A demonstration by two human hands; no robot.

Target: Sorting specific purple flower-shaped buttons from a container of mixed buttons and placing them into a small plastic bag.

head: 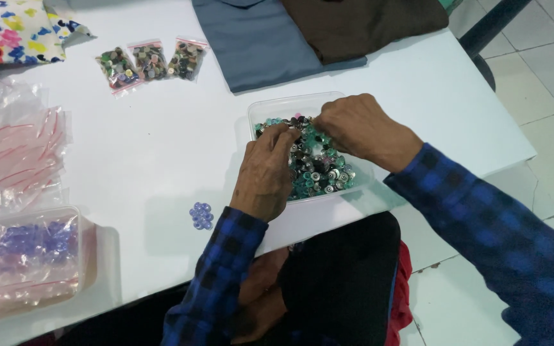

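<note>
A clear plastic tray [270,107] sits on the white table and holds a heap of small teal, silver and dark buttons [318,170]. My left hand [265,172] rests on the tray's near left side, its fingertips dipped into the buttons. My right hand [357,128] reaches in from the right, fingers curled down into the heap near the tray's far edge. The fingertips of both hands meet among the buttons, and whether either pinches one is hidden. A small cluster of pale purple buttons [201,215] lies on the table left of my left wrist.
Three small bags of mixed buttons [151,63] lie at the back. Empty clear zip bags [14,147] pile at left above a tray of bagged purple buttons [24,256]. Folded grey cloth [258,38], brown cloth [360,22] and floral cloth [11,29] lie along the far edge.
</note>
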